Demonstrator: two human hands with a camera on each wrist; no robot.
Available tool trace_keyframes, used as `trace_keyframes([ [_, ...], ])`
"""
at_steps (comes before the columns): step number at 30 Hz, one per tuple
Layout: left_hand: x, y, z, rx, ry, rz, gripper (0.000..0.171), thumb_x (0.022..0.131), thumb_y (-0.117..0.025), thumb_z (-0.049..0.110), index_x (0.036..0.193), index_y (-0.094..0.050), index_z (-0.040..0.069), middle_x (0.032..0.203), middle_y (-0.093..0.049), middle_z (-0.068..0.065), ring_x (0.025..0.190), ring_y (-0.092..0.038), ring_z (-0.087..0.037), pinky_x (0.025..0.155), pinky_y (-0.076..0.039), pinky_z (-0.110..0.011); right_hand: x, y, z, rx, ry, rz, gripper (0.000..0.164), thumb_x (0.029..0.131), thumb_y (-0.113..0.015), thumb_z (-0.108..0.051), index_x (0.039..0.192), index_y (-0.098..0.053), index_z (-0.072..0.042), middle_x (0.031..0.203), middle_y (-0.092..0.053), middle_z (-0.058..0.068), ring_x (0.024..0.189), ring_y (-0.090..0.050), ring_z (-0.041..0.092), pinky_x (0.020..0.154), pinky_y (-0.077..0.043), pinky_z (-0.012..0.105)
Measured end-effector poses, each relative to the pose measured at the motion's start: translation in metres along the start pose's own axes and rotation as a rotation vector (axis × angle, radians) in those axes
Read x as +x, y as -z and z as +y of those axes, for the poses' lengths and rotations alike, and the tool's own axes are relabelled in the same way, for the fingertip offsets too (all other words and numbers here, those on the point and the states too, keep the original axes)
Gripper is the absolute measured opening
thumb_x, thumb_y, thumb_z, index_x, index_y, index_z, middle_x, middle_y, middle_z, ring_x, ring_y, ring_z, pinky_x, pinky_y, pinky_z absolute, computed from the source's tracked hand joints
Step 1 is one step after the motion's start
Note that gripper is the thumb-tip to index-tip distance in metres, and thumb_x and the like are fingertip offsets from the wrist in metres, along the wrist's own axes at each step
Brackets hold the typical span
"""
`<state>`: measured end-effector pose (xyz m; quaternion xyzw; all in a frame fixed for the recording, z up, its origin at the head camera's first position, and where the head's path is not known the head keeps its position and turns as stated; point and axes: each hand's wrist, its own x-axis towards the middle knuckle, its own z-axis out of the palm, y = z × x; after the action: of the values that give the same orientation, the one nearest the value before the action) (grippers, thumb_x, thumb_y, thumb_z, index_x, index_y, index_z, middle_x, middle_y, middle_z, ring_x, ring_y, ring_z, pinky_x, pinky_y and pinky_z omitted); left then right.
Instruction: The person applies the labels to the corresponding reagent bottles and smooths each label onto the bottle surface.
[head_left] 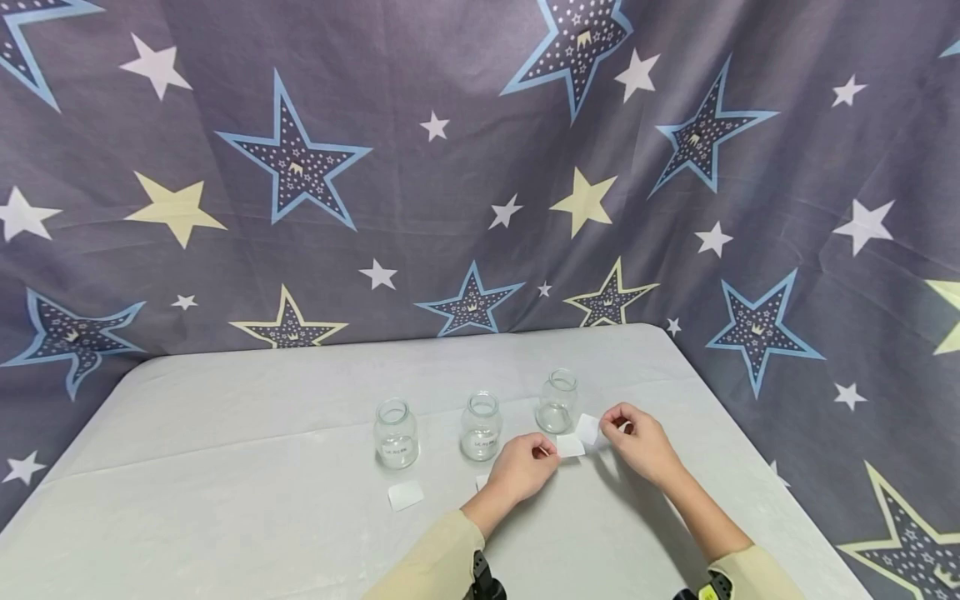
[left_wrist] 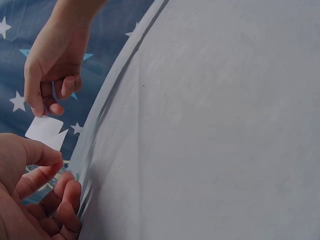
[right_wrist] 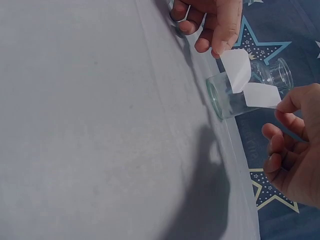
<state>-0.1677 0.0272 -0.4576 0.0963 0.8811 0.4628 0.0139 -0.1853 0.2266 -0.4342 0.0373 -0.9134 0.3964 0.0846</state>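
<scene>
Two small white paper pieces are held close together in front of the right-hand glass jar [head_left: 557,404]. My left hand [head_left: 522,467] pinches one white paper piece [head_left: 570,446] between thumb and finger. From the other side, my right hand [head_left: 643,446] pinches the second white paper piece [head_left: 587,428] by its edge. In the right wrist view both pieces overlap the jar [right_wrist: 227,102] behind them; whether they touch each other I cannot tell. No lettering shows on either piece.
Two more open glass jars stand to the left, the middle jar [head_left: 480,427] and the left jar [head_left: 396,433], each with small printed text low on its front. A white paper slip [head_left: 406,495] lies before the left jar. Another slip [head_left: 482,481] is partly hidden by my left hand.
</scene>
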Motion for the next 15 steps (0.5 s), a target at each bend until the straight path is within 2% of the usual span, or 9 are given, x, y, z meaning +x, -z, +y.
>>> trace_keyframes([
  [15, -0.0012, 0.0023, 0.0019, 0.067, -0.005, -0.037, 0.005, 0.078, -0.067, 0.019, 0.076, -0.066, 0.015, 0.07, -0.059, 0.006, 0.065, -0.048, -0.005, 0.061, -0.04, -0.021, 0.0023, 0.0037, 0.0003, 0.001, -0.014, 0.031, 0.006, 0.084, -0.06, -0.013, 0.085, -0.063, -0.008, 0.083, -0.062, 0.004, 0.075, -0.051, 0.009, 0.071, -0.04, 0.02],
])
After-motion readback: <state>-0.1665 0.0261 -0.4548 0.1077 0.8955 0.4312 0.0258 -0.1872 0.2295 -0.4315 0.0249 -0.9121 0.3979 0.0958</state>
